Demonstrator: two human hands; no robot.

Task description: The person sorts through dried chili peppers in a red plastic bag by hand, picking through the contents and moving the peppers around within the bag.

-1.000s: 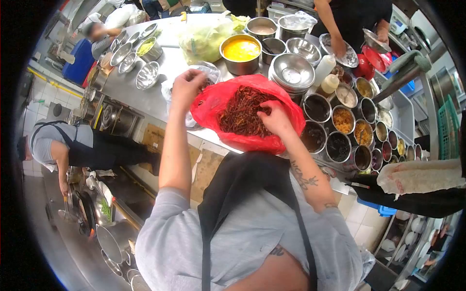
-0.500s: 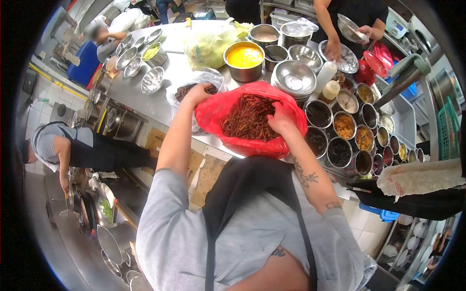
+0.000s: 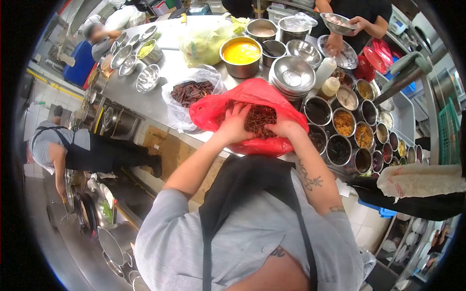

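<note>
A red plastic bag [image 3: 262, 94], its mouth wide, rests at the table's near edge. Inside it lies a mass of dark red dried chilies [image 3: 260, 120]. My left hand [image 3: 234, 124] reaches into the bag with fingers spread apart over the chilies. On the bag's right side, my right hand [image 3: 287, 128] touches the chilies; most of its fingers are hidden. Just left of the red bag, a clear plastic bag [image 3: 173, 109] holds larger dried chilies [image 3: 191, 92].
Behind the bags stand a pot of yellow liquid [image 3: 241, 53], stacked metal bowls [image 3: 292, 75] and a bag of greens [image 3: 201, 46]. Several sauce and topping containers [image 3: 343, 124] crowd the right. Across the table a co-worker's hand [image 3: 359, 23] holds a bowl; another person [image 3: 60, 145] works at left.
My left hand has left the clear bag and moved right into the red bag, exposing the larger chilies. My right hand stays at the red bag's right side. The co-worker's bowl has tipped level.
</note>
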